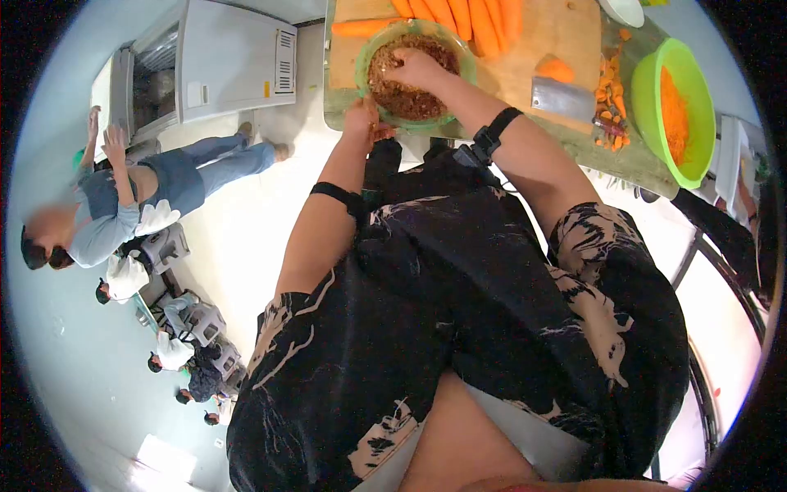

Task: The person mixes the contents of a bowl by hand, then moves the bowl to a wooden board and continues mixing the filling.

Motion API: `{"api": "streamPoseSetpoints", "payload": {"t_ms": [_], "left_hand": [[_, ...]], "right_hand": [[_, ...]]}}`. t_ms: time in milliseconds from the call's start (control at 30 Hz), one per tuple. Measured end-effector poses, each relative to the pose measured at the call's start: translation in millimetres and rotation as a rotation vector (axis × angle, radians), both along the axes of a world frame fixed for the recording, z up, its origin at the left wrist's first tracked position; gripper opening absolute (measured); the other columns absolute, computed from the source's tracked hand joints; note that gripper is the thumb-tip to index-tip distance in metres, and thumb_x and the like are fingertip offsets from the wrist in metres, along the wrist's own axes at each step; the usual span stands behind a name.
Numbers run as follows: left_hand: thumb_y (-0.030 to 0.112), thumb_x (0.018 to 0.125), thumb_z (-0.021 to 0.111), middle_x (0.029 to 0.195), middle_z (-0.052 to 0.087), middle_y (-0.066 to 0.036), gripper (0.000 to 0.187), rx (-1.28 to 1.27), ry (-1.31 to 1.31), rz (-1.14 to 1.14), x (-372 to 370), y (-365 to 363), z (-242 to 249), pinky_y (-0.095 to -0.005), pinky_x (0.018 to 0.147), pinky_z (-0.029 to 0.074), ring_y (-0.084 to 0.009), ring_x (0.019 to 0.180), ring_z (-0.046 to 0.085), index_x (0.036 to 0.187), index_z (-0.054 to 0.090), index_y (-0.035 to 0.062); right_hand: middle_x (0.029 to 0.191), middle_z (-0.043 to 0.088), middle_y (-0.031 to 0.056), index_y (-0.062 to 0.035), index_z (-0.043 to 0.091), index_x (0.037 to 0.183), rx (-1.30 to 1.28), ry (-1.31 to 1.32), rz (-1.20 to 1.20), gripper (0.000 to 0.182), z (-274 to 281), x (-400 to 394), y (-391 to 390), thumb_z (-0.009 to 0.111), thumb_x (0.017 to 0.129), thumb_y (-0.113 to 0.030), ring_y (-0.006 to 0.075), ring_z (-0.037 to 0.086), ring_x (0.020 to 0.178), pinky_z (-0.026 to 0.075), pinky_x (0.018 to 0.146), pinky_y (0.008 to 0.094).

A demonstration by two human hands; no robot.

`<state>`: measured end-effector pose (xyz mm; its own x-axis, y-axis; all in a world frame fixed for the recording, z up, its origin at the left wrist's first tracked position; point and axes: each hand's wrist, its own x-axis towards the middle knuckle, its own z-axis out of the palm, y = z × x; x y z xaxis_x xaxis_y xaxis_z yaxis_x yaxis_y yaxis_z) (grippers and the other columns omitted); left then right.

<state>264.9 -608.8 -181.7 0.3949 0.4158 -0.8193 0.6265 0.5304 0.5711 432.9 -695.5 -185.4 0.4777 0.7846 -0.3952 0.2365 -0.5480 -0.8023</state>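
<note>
A clear greenish bowl (467, 67) stands at the near left edge of the table, holding a brown crumbly mixture (414, 103). My right hand (416, 70) is down in the bowl, its fingers curled into the mixture. At the bowl's near left side, my left hand (361, 120) grips the rim. Several whole orange carrots (459, 18) lie just beyond the bowl on a wooden cutting board (525, 49).
A cleaver (563, 100) rests on the board's right part beside a cut carrot piece (556, 69). Carrot scraps (611, 86) lie farther right, before a green basin (698, 123) of shredded carrot (674, 115). Another person (156, 184) stands at left near a white cabinet (234, 57).
</note>
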Motion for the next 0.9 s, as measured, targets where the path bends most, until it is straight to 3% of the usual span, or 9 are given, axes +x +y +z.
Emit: {"api": "streamPoseSetpoints", "payload": {"t_ms": [100,200,300,400,433,567,700,800,900], "left_hand": [[0.040,0.099,0.042,0.094,0.061,-0.017,0.038,-0.009,-0.007,0.004,2,2,-2,-0.0436,0.047,0.057,-0.0280,0.055,0.060,0.120,0.043,0.0071],[0.037,0.100,0.040,0.094,0.059,-0.018,0.038,-0.020,-0.003,0.026,3,-1,1,-0.0433,0.047,0.057,-0.0290,0.056,0.060,0.121,0.041,0.0062],[0.036,0.100,0.040,0.093,0.055,-0.019,0.038,-0.070,-0.023,0.054,2,-1,-8,-0.0436,0.048,0.058,-0.0298,0.057,0.060,0.122,0.039,0.0051],[0.042,0.099,0.043,0.096,0.061,-0.018,0.040,-0.089,-0.004,0.031,2,1,-9,-0.0459,0.052,0.058,-0.0296,0.060,0.062,0.121,0.041,0.0081],[0.042,0.099,0.043,0.097,0.061,-0.018,0.040,-0.096,0.004,0.030,2,2,-5,-0.0460,0.053,0.058,-0.0298,0.062,0.063,0.121,0.041,0.0081],[0.042,0.099,0.042,0.102,0.061,-0.016,0.040,-0.050,0.035,-0.024,1,4,-9,-0.0460,0.056,0.059,-0.0294,0.068,0.064,0.122,0.042,0.0089],[0.040,0.100,0.040,0.097,0.059,-0.016,0.037,-0.050,0.003,-0.010,-1,4,-14,-0.0447,0.054,0.059,-0.0288,0.065,0.063,0.120,0.042,0.0080],[0.035,0.100,0.036,0.088,0.053,-0.019,0.035,-0.043,-0.032,0.017,0,1,-9,-0.0427,0.049,0.059,-0.0293,0.058,0.060,0.115,0.042,0.0040],[0.036,0.099,0.037,0.086,0.052,-0.018,0.036,-0.034,-0.058,0.019,2,0,-14,-0.0434,0.048,0.059,-0.0273,0.055,0.058,0.117,0.040,0.0049]], "right_hand": [[0.097,0.067,0.0163,-0.0035,0.067,0.102,-0.066,-0.561,0.079,0.031,31,0,-14,0.065,0.076,-0.021,0.0328,0.064,0.100,0.051,0.086,0.0429],[0.099,0.067,0.0164,-0.0035,0.067,0.100,-0.463,-0.583,0.333,0.030,44,2,-29,0.062,0.076,-0.019,0.0328,0.063,0.100,0.052,0.084,0.0440],[0.101,0.066,0.0181,-0.0024,0.068,0.099,-0.516,-0.352,0.529,0.029,55,-15,-23,0.061,0.075,-0.016,0.0329,0.061,0.104,0.051,0.085,0.0439],[0.102,0.065,0.0193,-0.0037,0.067,0.102,-0.416,-0.285,0.612,0.030,51,-25,-5,0.060,0.075,-0.016,0.0336,0.060,0.106,0.051,0.085,0.0451],[0.104,0.064,0.0194,-0.0061,0.066,0.105,-0.195,-0.244,0.537,0.031,42,-23,8,0.058,0.077,-0.017,0.0352,0.061,0.104,0.051,0.085,0.0465],[0.108,0.064,0.0173,-0.0102,0.067,0.107,-0.184,-0.495,0.304,0.031,39,-10,7,0.057,0.080,-0.023,0.0351,0.062,0.101,0.052,0.082,0.0457],[0.108,0.066,0.0141,-0.0115,0.070,0.106,-0.540,-0.528,0.460,0.031,61,11,-5,0.059,0.080,-0.023,0.0338,0.065,0.096,0.054,0.077,0.0438],[0.111,0.065,0.0126,-0.0139,0.068,0.111,-0.583,-0.473,0.637,0.033,58,3,-12,0.060,0.081,-0.025,0.0320,0.063,0.102,0.053,0.080,0.0447],[0.118,0.062,0.0110,-0.0166,0.064,0.118,-0.234,-0.473,0.702,0.037,53,-10,-11,0.059,0.082,-0.027,0.0302,0.059,0.110,0.050,0.086,0.0458]]}}
